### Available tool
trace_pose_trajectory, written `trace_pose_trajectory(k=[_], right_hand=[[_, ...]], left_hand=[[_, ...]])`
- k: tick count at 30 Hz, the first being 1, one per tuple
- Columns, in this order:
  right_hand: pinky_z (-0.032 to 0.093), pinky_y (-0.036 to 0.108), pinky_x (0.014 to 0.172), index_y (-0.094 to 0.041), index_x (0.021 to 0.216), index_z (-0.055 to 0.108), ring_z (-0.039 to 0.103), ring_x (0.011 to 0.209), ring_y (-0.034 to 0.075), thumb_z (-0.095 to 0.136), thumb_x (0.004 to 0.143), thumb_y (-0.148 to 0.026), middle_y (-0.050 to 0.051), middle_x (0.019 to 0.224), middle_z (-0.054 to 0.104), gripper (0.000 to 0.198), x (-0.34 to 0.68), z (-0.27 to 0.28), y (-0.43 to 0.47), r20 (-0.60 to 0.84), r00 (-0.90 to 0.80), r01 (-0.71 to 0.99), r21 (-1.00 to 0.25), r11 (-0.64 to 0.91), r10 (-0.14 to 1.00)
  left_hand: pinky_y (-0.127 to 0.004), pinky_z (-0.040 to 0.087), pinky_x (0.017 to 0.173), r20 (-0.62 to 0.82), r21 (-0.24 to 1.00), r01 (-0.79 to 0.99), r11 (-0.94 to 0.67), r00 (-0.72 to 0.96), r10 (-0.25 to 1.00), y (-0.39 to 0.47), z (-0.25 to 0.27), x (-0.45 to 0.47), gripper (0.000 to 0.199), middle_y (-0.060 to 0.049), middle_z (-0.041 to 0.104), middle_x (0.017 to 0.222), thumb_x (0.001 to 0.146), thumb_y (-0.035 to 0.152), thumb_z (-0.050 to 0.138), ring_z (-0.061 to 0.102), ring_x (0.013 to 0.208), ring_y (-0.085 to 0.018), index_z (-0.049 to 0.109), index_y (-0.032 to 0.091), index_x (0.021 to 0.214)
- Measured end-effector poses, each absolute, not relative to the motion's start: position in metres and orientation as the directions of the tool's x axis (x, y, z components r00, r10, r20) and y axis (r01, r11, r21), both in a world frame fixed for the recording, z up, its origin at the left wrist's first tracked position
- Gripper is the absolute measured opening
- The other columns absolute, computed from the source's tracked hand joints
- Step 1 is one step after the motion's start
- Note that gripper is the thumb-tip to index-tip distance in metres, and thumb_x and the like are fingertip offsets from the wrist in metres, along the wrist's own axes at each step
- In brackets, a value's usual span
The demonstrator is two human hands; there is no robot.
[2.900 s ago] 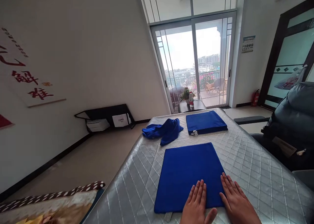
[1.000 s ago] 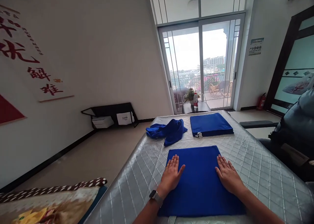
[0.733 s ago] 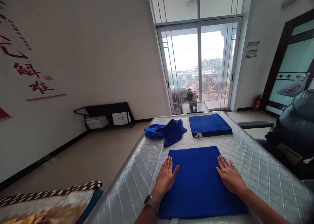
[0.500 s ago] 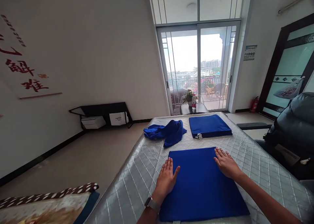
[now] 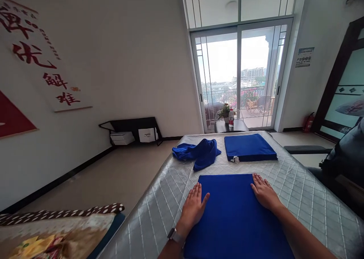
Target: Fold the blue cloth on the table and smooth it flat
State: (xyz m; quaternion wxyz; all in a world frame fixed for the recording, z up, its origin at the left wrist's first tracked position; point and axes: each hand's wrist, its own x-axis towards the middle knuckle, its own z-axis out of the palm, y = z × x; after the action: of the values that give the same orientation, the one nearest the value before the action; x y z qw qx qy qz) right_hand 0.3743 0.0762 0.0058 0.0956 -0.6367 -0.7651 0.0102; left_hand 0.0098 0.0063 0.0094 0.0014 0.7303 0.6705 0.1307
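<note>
A blue cloth (image 5: 230, 217), folded to a flat square, lies on the silver quilted table cover (image 5: 153, 206) in front of me. My left hand (image 5: 193, 206) rests flat on its left edge, fingers stretched and thumb apart. On its upper right edge lies my right hand (image 5: 265, 191), also flat with fingers extended. Farther back on the right sits a stack of folded blue cloths (image 5: 248, 147) with a white label at its front corner. To the left of that stack is a crumpled blue cloth (image 5: 202, 153). Neither hand grips anything.
A small table (image 5: 241, 126) beyond the far edge bears a potted plant (image 5: 226, 110) and a bottle (image 5: 231, 118). At the lower left is a patterned fabric surface (image 5: 85, 227). A dark chair (image 5: 347, 153) stands on the right. A low black rack (image 5: 132, 126) is by the wall.
The view has turned to the left and the scene has shifted right in it. Both hands stay flat on the folded cloth, in nearly the same places.
</note>
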Motion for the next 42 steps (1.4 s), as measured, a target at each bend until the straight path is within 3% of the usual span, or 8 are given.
trace_pose_trajectory(k=[4,11,15,19,23,30,36,42], right_hand=[[0.012,0.042,0.124,-0.01,0.159,0.023,0.014,0.152,0.02,0.019,0.1,-0.042,0.008,0.165,0.021,0.066,0.372,0.01,0.075,0.118,-0.154,0.972,-0.16,0.172,0.981],[0.014,0.044,0.123,-0.009,0.158,0.024,0.014,0.152,0.021,0.019,0.101,-0.041,0.01,0.165,0.021,0.066,0.372,0.011,0.074,0.119,-0.154,0.973,-0.156,0.172,0.981],[0.018,0.046,0.123,-0.014,0.158,0.029,0.015,0.152,0.023,0.028,0.097,-0.03,0.009,0.164,0.021,0.063,0.377,0.004,0.073,0.145,-0.229,0.965,-0.094,0.244,0.963],[0.018,0.045,0.123,-0.015,0.159,0.026,0.017,0.151,0.023,0.036,0.092,-0.024,0.009,0.163,0.023,0.068,0.381,-0.002,0.075,0.152,-0.256,0.964,-0.027,0.263,0.955],[0.018,0.045,0.123,-0.019,0.159,0.024,0.017,0.151,0.022,0.029,0.097,-0.025,0.007,0.164,0.023,0.063,0.379,0.0,0.076,0.153,-0.235,0.969,-0.043,0.244,0.96],[0.014,0.045,0.123,-0.007,0.158,0.024,0.017,0.152,0.023,0.019,0.101,-0.039,0.012,0.164,0.023,0.065,0.373,0.012,0.073,0.122,-0.17,0.976,-0.116,0.185,0.978],[0.013,0.043,0.124,-0.01,0.158,0.024,0.016,0.152,0.02,0.017,0.101,-0.042,0.008,0.164,0.022,0.066,0.371,0.014,0.071,0.12,-0.153,0.975,-0.142,0.169,0.981],[0.013,0.042,0.123,-0.01,0.159,0.024,0.015,0.152,0.02,0.017,0.1,-0.041,0.008,0.165,0.022,0.066,0.372,0.011,0.073,0.119,-0.155,0.975,-0.143,0.171,0.981]], left_hand=[[-0.05,0.031,0.12,0.252,0.147,0.982,-0.12,0.08,0.964,0.006,0.02,0.02,0.077,-0.021,0.033,0.159,0.103,0.061,0.019,0.031,0.148,-0.029,0.033,0.005,0.154],[-0.042,0.028,0.123,0.197,0.136,0.848,-0.511,0.483,0.853,0.015,0.048,0.139,0.07,-0.014,0.033,0.161,0.104,0.057,0.017,0.027,0.151,-0.023,0.03,0.012,0.156],[-0.045,0.027,0.123,0.236,0.185,0.788,-0.587,0.545,0.805,0.044,0.05,0.224,0.066,-0.014,0.032,0.162,0.105,0.051,0.012,0.024,0.152,-0.024,0.026,0.013,0.158],[-0.051,0.03,0.12,0.25,0.254,0.799,-0.545,0.49,0.835,0.068,0.038,0.26,0.065,-0.017,0.036,0.16,0.105,0.047,0.008,0.03,0.15,-0.026,0.024,0.012,0.158],[-0.046,0.023,0.124,0.213,0.258,0.828,-0.498,0.454,0.865,0.07,0.027,0.245,0.072,-0.015,0.034,0.161,0.103,0.052,0.004,0.023,0.152,-0.025,0.024,0.009,0.158],[-0.043,0.02,0.125,0.148,0.181,0.916,-0.358,0.335,0.931,0.061,0.032,0.171,0.079,-0.012,0.031,0.163,0.101,0.06,0.005,0.019,0.153,-0.024,0.027,0.008,0.157],[-0.048,0.025,0.122,0.175,0.12,0.973,-0.196,0.174,0.969,0.06,0.031,0.074,0.075,-0.014,0.038,0.159,0.102,0.059,0.011,0.028,0.15,-0.027,0.034,0.011,0.155],[-0.046,0.027,0.121,0.189,0.159,0.977,-0.143,0.112,0.976,0.059,0.024,0.023,0.069,-0.018,0.034,0.16,0.104,0.055,0.018,0.027,0.15,-0.026,0.035,0.01,0.154]])
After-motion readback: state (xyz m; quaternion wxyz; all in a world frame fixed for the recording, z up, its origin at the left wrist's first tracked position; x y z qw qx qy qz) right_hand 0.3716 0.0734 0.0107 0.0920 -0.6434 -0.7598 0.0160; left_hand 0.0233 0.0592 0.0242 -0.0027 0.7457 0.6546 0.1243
